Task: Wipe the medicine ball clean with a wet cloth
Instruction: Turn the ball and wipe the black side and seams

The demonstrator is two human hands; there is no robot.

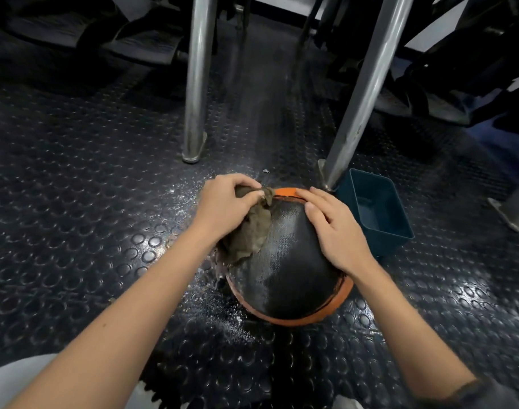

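A black medicine ball [290,276] with orange bands sits on the studded rubber floor in the middle of the view, its top glistening wet. My left hand [225,206] grips a brownish wet cloth [252,231] and holds it against the ball's upper left side. The cloth hangs down over the ball below my fingers. My right hand [335,228] lies flat on the ball's upper right side with straight fingers, steadying it.
A dark teal plastic tub [379,211] stands just right of the ball, touching a slanted metal leg [361,98]. A second metal leg [197,84] stands behind the ball. Water spots and white specks lie on the black studded floor [75,202] around the ball.
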